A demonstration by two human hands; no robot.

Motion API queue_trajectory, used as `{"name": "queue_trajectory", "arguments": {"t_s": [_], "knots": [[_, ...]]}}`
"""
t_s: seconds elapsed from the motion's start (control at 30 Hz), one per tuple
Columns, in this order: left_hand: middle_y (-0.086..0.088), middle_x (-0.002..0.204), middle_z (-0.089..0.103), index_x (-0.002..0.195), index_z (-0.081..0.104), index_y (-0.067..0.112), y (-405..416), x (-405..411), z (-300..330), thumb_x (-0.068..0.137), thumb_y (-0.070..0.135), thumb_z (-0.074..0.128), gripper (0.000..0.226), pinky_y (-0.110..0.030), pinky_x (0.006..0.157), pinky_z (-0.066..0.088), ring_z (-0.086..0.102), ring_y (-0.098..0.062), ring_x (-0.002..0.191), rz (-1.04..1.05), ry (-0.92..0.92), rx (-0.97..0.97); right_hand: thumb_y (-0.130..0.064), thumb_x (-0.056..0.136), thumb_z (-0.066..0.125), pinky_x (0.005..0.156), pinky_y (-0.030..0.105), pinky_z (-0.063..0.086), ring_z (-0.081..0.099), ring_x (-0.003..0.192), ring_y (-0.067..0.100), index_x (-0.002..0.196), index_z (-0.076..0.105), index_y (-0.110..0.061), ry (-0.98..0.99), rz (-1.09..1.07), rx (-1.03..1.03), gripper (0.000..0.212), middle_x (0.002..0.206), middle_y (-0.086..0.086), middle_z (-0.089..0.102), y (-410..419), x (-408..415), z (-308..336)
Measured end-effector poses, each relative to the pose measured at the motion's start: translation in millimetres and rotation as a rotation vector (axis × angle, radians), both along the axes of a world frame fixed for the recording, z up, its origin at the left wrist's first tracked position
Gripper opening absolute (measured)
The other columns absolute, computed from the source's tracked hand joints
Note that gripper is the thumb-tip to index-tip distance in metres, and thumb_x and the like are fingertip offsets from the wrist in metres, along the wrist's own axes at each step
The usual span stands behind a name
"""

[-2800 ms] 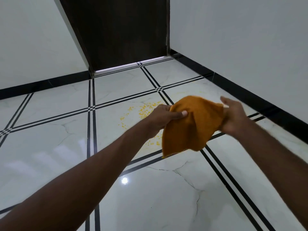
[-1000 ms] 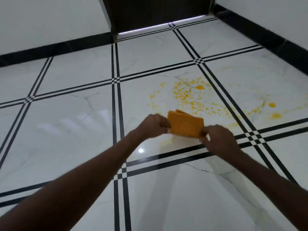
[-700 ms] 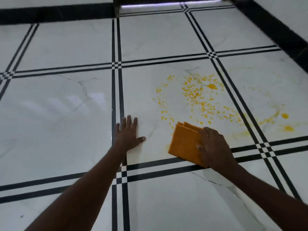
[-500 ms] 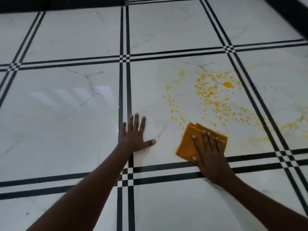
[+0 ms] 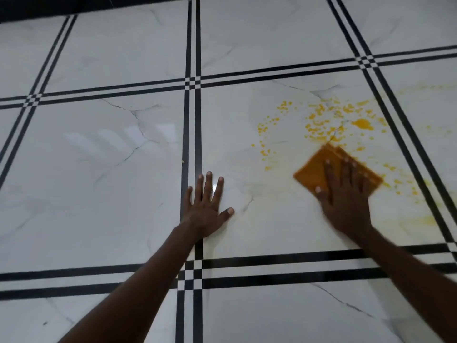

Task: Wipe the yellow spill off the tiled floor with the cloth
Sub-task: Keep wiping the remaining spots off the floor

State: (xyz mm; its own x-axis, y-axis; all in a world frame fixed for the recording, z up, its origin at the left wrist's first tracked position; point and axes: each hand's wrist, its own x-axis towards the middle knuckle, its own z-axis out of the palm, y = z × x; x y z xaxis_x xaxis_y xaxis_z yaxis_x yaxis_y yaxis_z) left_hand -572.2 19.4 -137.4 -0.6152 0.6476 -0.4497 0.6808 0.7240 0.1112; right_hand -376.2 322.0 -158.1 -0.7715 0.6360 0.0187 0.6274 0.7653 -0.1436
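The white marble-look tiled floor (image 5: 103,169) fills the head view, crossed by paired black grout lines (image 5: 193,134), with a dark skirting strip along the far edge. Taking the folded orange cloth (image 5: 314,169) as the landmark: it lies flat on the tile, at the near edge of the yellow spill (image 5: 321,125). The right hand (image 5: 346,194) presses down on it, palm flat and fingers (image 5: 345,169) spread straight, not curled round the fabric, so it pins the cloth rather than clutching it. Just beyond the cloth lie the dense droplets and one larger yellow blob (image 5: 362,123); to its left a sparser arc of drops; to its right scattered specks and a faint yellow smear reaching across the grout lines onto the neighbouring tile. Well to the left of the cloth, the left hand (image 5: 207,209) rests flat on bare floor, fingers extended, holding nothing, apparently as a brace. By my reading the wiping has barely begun: nearly the whole spill is left, including the smear on the far-right tile.
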Motion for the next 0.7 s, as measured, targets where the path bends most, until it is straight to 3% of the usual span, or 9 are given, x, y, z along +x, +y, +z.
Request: {"name": "queue_trajectory", "arguments": {"t_s": [0.07, 0.17, 0.23, 0.3, 0.43, 0.5, 0.57, 0.7], "knots": [[-0.005, 0.158, -0.042, 0.154, -0.028, 0.028, 1, 1, 3, 0.097, 0.068, 0.024, 0.087, -0.052, 0.122, -0.012, -0.035, -0.027, 0.148, 0.012, 0.001, 0.009, -0.055, 0.100, 0.026, 0.120, 0.066, 0.020, 0.022, 0.152, 0.049, 0.164, 0.018, -0.017, -0.001, -0.070, -0.007, 0.075, 0.166, 0.029, 0.021, -65, 31, 8], [-0.005, 0.158, -0.042, 0.154, -0.028, 0.028, 0, 0, 2, 0.096, 0.071, 0.024, 0.089, -0.053, 0.123, -0.010, -0.034, -0.027, 0.148, 0.015, -0.004, 0.002, -0.053, 0.101, 0.036, 0.125, 0.064, 0.010, 0.009, 0.158, 0.043, 0.165, 0.015, -0.020, 0.012, 0.194, -0.120, 0.076, 0.171, 0.022, 0.009, -170, 51, 8], [-0.004, 0.159, -0.041, 0.154, -0.028, 0.029, 0, 0, -2, 0.091, 0.078, 0.019, 0.093, -0.053, 0.123, -0.011, -0.034, -0.027, 0.148, 0.018, 0.001, 0.021, -0.059, 0.102, 0.032, 0.126, 0.061, 0.006, 0.004, 0.159, 0.039, 0.165, 0.012, -0.025, -0.021, 0.431, -0.116, 0.074, 0.172, 0.017, 0.004, -167, 27, 6], [-0.004, 0.159, -0.040, 0.155, -0.027, 0.030, -2, -1, -7, 0.081, 0.081, 0.007, 0.095, -0.052, 0.122, -0.011, -0.032, -0.027, 0.149, 0.013, 0.020, 0.052, -0.065, 0.102, 0.020, 0.126, 0.062, 0.011, 0.013, 0.158, 0.041, 0.165, 0.018, -0.027, -0.026, 0.493, -0.069, 0.074, 0.171, 0.018, 0.010, -114, -13, 1], [-0.007, 0.164, -0.030, 0.158, -0.019, 0.027, -5, 6, -11, 0.083, 0.076, 0.004, 0.093, -0.052, 0.123, -0.006, -0.024, -0.028, 0.152, 0.018, 0.103, 0.094, -0.066, 0.101, 0.016, 0.121, 0.064, 0.021, 0.027, 0.151, 0.048, 0.163, 0.026, -0.021, 0.003, 0.023, -0.017, 0.077, 0.165, 0.026, 0.026, 3, -23, -5], [-0.016, 0.168, -0.005, 0.162, 0.002, 0.015, 0, 14, -10, 0.091, 0.066, 0.016, 0.088, -0.053, 0.124, 0.008, -0.004, -0.033, 0.156, 0.029, 0.200, 0.197, -0.060, 0.102, 0.022, 0.120, 0.065, 0.022, 0.027, 0.149, 0.048, 0.164, 0.021, -0.021, 0.048, -0.159, -0.009, 0.073, 0.165, 0.027, 0.026, -1, 15, 1], [-0.021, 0.165, 0.020, 0.158, 0.024, 0.007, 19, 28, -13, 0.098, 0.054, 0.027, 0.076, -0.051, 0.122, 0.019, 0.015, -0.034, 0.154, 0.024, 0.272, 0.331, -0.054, 0.102, 0.031, 0.121, 0.064, 0.019, 0.025, 0.151, 0.048, 0.165, 0.018, -0.020, 0.049, -0.292, -0.007, 0.072, 0.166, 0.027, 0.023, -59, 53, 10], [-0.018, 0.167, 0.016, 0.159, 0.023, 0.010, 62, 27, -17, 0.096, 0.060, 0.033, 0.081, -0.048, 0.123, 0.017, 0.011, -0.031, 0.156, 0.052, 0.272, 0.416, -0.053, 0.101, 0.039, 0.125, 0.064, 0.010, 0.010, 0.157, 0.044, 0.165, 0.016, -0.019, 0.029, -0.106, -0.100, 0.075, 0.170, 0.023, 0.010, -169, 78, 11]]}}
